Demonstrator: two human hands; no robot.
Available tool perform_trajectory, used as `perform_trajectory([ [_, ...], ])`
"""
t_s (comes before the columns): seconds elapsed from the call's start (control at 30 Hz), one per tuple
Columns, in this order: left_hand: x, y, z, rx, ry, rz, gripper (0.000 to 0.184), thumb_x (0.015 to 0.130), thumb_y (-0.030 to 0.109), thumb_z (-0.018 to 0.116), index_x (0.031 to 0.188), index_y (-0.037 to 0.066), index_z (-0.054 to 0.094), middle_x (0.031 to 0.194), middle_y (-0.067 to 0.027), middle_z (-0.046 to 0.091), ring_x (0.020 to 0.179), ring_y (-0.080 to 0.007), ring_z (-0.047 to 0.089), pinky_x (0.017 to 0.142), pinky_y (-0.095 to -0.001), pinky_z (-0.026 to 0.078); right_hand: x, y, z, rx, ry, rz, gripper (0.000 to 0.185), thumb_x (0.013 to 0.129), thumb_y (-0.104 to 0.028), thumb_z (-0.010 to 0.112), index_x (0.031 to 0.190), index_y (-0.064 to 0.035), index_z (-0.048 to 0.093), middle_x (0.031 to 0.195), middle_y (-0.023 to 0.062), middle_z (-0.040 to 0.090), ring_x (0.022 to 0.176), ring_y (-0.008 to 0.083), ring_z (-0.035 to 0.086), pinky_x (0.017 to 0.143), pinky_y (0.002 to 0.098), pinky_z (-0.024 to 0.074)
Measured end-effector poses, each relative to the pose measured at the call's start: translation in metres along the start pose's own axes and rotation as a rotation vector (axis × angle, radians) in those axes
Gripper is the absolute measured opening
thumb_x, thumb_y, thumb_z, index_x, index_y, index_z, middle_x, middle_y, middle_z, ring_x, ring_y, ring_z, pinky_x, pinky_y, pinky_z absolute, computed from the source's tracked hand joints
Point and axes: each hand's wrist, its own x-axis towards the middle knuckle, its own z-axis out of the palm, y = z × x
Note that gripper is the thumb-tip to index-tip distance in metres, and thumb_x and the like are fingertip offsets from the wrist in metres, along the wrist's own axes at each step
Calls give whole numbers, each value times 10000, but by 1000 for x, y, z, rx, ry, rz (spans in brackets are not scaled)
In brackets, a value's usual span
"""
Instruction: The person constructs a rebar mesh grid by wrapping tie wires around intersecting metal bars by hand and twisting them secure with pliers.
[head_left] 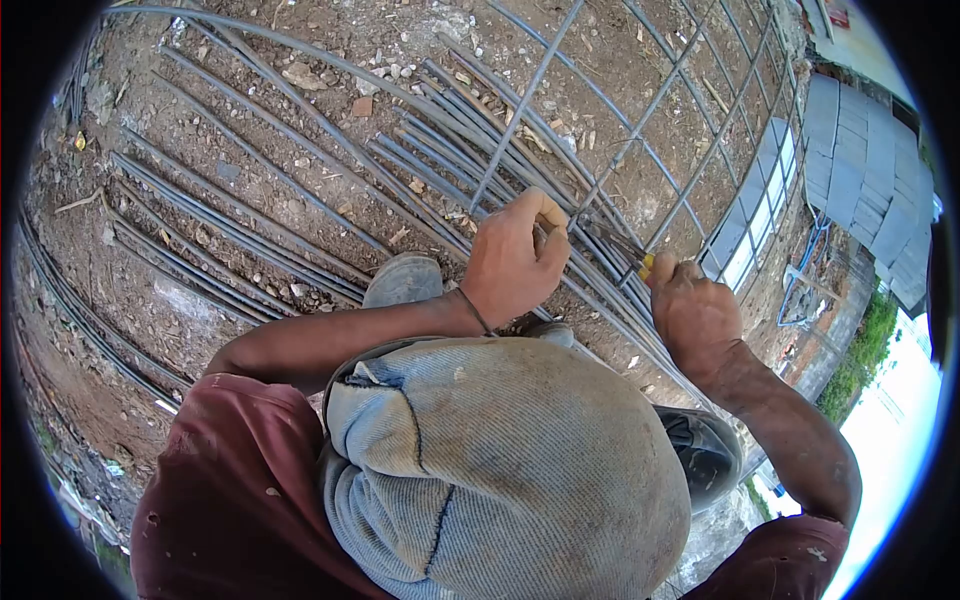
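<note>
My left hand (515,255) is closed by the lower edge of a steel rebar grid (530,100). Its thumb and forefinger curl towards each other; anything between them is too small to make out. Slightly lower and to the right, my right hand (697,312) is wrapped around a tool that looks like pincers, with yellow handles (646,267). The dark jaws point left towards the grid bars, near my left fingers. Whether they touch a bar, I cannot tell. Beneath both hands runs a bundle of loose rebar (455,150).
More long rebars (240,228) lie across the stony dirt at left. A dusty boot (405,280) stands among them; a dark boot (700,455) is at lower right. Worn denim (510,450) fills the lower middle. Grey sheets (860,160) stand beyond the grid at right.
</note>
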Motion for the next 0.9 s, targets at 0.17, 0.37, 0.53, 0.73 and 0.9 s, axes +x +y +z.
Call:
perform_trajectory([
  [0.17, 83, 27, 19, -107, 133, 95, 348, 959, 221, 617, 1132, -80, 601, 960, -154, 695, 910, -227, 691, 806, -372, 542, -1, -9, 6, 74, 41, 41, 139, 979, -138, 588, 990, -10, 537, 835, 134, 687, 685, 248, 738, 533, 331, 582],
  [0.37, 111, 43, 65, -10, -135, -166, 392, 966, 324, 612, 1034, -50, 707, 855, -157, 714, 860, -303, 706, 804, -438, 536, -11, -10, 7, -15, 142, 18, 172, 964, -135, 597, 1038, 17, 570, 841, 100, 622, 656, 207, 706, 497, 307, 562],
  [0.53, 103, 40, 70, 76, -362, 223, 515, 1022, 467, 551, 986, -6, 750, 850, -188, 725, 839, -267, 709, 778, -439, 530, -14, -8, -1, -228, 243, -159, 323, 938, -157, 566, 1150, 82, 611, 921, 129, 584, 883, 245, 634, 690, 345, 544],
  [0.73, 128, 61, 31, -7, -370, 263, 567, 1060, 492, 493, 1208, -16, 696, 882, -207, 728, 869, -258, 717, 797, -427, 546, 18, 23, -27, -513, 402, -274, 413, 925, -172, 544, 1207, 124, 601, 953, 143, 607, 899, 245, 570, 793, 390, 461],
  [0.9, 95, 40, -14, 321, 117, 497, 327, 997, 224, 579, 1149, -43, 691, 895, -234, 721, 880, -373, 720, 829, -469, 559, 41, 45, -14, -485, 126, -269, 314, 901, -121, 624, 1129, 95, 620, 884, 109, 630, 814, 204, 620, 663, 331, 495],
])
